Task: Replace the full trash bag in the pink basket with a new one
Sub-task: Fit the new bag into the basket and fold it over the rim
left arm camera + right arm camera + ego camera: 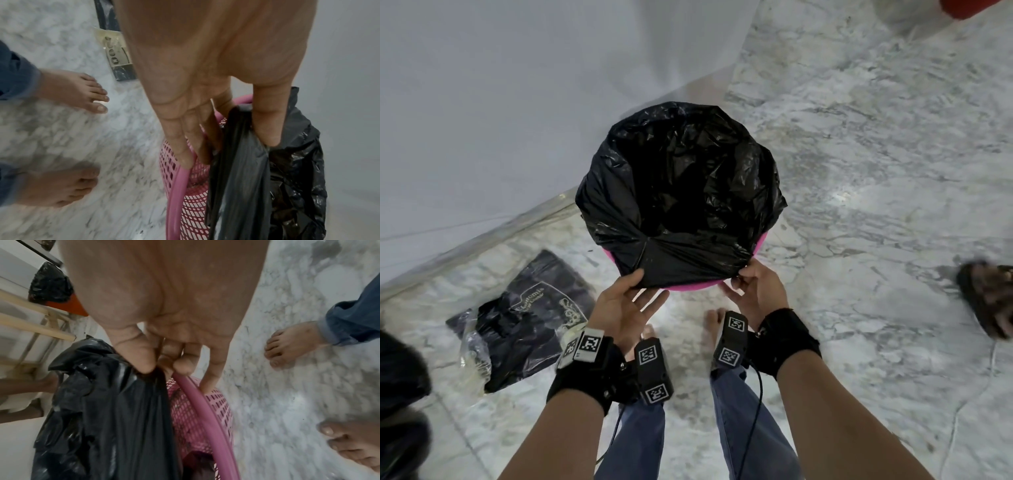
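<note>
Both pinching the black trash bag (681,192) at its near edge over the pink basket (688,295) on the marble floor (859,171), left hand (625,305) thumb-on-top with fingers (180,146) splayed beneath, right hand (755,291) clamped tight, apparently stretching liner around rim.

Trash bag (681,192) in basket (688,294) against wall (517,102); packet (530,318), probably bags, lies left.

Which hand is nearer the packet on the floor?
Left. The left hand holds the bag rim on the packet side; the right hand pinches it farther away.
</note>
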A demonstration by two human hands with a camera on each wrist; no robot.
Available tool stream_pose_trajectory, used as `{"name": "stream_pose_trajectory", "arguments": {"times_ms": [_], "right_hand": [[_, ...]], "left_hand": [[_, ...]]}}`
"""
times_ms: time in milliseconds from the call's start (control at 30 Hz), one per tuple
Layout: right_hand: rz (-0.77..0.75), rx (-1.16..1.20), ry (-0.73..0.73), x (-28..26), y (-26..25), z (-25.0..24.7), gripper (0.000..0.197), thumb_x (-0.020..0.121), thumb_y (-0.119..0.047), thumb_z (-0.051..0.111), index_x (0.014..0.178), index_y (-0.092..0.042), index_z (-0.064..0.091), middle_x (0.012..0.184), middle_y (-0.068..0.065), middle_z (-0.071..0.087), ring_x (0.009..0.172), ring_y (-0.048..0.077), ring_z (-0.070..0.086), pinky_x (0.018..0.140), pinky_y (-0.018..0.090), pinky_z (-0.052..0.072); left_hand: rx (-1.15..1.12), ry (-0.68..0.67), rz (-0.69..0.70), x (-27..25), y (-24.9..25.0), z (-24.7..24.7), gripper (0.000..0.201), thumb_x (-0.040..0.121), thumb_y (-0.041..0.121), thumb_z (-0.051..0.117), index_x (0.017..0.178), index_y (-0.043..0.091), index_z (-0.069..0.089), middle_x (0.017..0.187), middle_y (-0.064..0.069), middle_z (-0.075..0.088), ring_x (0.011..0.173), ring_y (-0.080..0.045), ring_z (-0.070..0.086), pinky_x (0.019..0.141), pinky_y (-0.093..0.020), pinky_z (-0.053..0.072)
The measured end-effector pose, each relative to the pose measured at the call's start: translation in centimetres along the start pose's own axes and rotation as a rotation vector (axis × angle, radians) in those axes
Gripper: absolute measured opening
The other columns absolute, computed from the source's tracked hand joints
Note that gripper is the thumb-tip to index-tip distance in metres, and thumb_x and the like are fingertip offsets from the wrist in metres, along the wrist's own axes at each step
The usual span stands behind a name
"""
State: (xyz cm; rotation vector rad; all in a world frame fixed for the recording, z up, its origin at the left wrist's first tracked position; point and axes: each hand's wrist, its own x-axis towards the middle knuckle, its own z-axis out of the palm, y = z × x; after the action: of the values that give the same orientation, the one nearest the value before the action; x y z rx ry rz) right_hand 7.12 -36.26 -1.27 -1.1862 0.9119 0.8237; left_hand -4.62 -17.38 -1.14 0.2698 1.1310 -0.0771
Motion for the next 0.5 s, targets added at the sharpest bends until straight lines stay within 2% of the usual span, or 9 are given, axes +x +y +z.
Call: {"name": "stream_pose_trajectory", "arguments": {"times_ms": [67,100,167,233,300,400,433,500], "right_hand": [[0.011,0.036,-0.003,0.0,0.3,0.0,0.007,0.086,-0.005,0.05,0.08,-0.009,0.052,0.068,0.005,0.042,0.058,0.017,0.039,0.098,0.05,0.051],[0.013,0.038,-0.01,0.0,0.4,-0.1,0.009,0.089,-0.007,0.054,0.079,-0.009,0.053,0.067,0.004,0.042,0.058,0.017,0.04,0.098,0.05,0.051],[0.012,0.035,-0.048,-0.1,0.6,-0.1,0.015,0.092,-0.011,0.06,0.078,-0.009,0.054,0.065,0.003,0.044,0.06,0.017,0.045,0.097,0.049,0.052],[0.002,0.032,-0.091,-0.2,0.8,-0.3,0.016,0.094,-0.012,0.059,0.08,-0.01,0.054,0.069,0.004,0.049,0.067,0.019,0.05,0.096,0.051,0.052],[-0.008,0.04,-0.116,-0.3,0.9,-0.4,0.014,0.096,-0.013,0.055,0.082,-0.01,0.055,0.074,0.007,0.054,0.075,0.022,0.055,0.096,0.053,0.053],[0.008,0.112,-0.111,-0.1,1.3,-0.7,0.006,0.095,-0.012,0.056,0.091,-0.008,0.059,0.087,0.011,0.061,0.088,0.027,0.06,0.091,0.051,0.055],[0.021,0.14,-0.095,0.0,1.4,-0.8,0.007,0.094,-0.012,0.056,0.096,-0.006,0.059,0.091,0.012,0.062,0.09,0.028,0.062,0.087,0.049,0.056],[0.04,0.199,-0.063,0.2,1.5,-0.8,0.013,0.094,-0.01,0.054,0.103,-0.004,0.06,0.092,0.012,0.065,0.09,0.029,0.064,0.083,0.048,0.057]], "left_hand": [[-0.027,0.003,-0.039,0.2,-0.6,-0.5,0.013,0.075,0.011,0.068,0.087,0.012,0.064,0.096,-0.006,0.069,0.106,-0.026,0.064,0.076,-0.044,0.058],[-0.033,0.008,-0.072,0.3,-0.9,-0.7,0.016,0.076,0.013,0.07,0.091,0.013,0.064,0.105,-0.005,0.069,0.114,-0.026,0.062,0.07,-0.042,0.057],[-0.07,0.025,-0.094,0.6,-1.5,-1.3,0.029,0.075,0.018,0.072,0.103,0.015,0.064,0.124,-0.006,0.064,0.121,-0.025,0.059,0.067,-0.04,0.055],[-0.12,0.053,-0.096,0.9,-2.0,-1.7,0.036,0.076,0.02,0.072,0.11,0.015,0.062,0.133,-0.006,0.06,0.124,-0.025,0.058,0.065,-0.041,0.055],[-0.141,0.08,-0.122,0.9,-2.5,-1.9,0.032,0.078,0.02,0.07,0.108,0.015,0.062,0.127,-0.006,0.063,0.128,-0.028,0.054,0.056,-0.038,0.054],[-0.123,0.168,-0.106,1.3,-3.1,-2.1,0.019,0.083,0.015,0.065,0.101,0.011,0.062,0.096,-0.005,0.069,0.127,-0.028,0.055,0.049,-0.034,0.051],[-0.105,0.188,-0.086,1.4,-3.3,-2.2,0.015,0.084,0.014,0.064,0.099,0.012,0.062,0.092,-0.005,0.069,0.126,-0.028,0.055,0.049,-0.033,0.051],[-0.095,0.187,-0.053,1.4,-3.4,-2.2,0.011,0.086,0.01,0.059,0.094,0.014,0.065,0.1,-0.006,0.069,0.122,-0.027,0.058,0.048,-0.031,0.05]]}}
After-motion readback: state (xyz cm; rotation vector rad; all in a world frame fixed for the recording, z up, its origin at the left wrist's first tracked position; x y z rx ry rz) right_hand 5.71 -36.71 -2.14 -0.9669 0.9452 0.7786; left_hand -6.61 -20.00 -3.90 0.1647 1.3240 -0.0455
